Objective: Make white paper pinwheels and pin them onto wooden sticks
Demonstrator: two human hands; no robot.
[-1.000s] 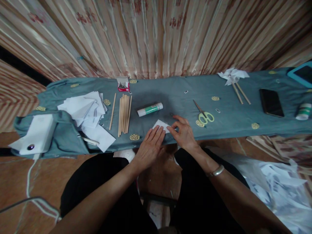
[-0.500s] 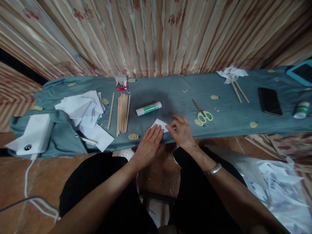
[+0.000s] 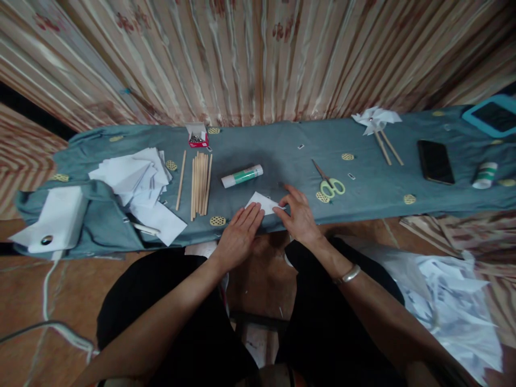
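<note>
A small white sheet of paper (image 3: 264, 202), folded into a triangle, lies near the front edge of the cloth-covered table. My left hand (image 3: 241, 228) rests flat, fingers stretched, its fingertips pressing the paper's left part. At the paper's right tip, my right hand (image 3: 298, 215) pinches the corner between thumb and a bent finger, with the forefinger held out. Just behind the paper lies a glue stick (image 3: 242, 176), white with a green label. Green-handled scissors (image 3: 330, 183) lie to the right of my right hand.
Left of the glue stick are wooden sticks (image 3: 200, 185), a red box of pins (image 3: 197, 137) and stacked white paper (image 3: 135, 177). A white device (image 3: 60, 220) sits at far left. Paper pinwheels (image 3: 377, 119), a phone (image 3: 435, 161) and another glue stick (image 3: 485, 176) lie right.
More of the folded paper shows now, with its peak standing out between my hands. My left hand has shifted slightly left and down along it. The whole view has moved a little.
</note>
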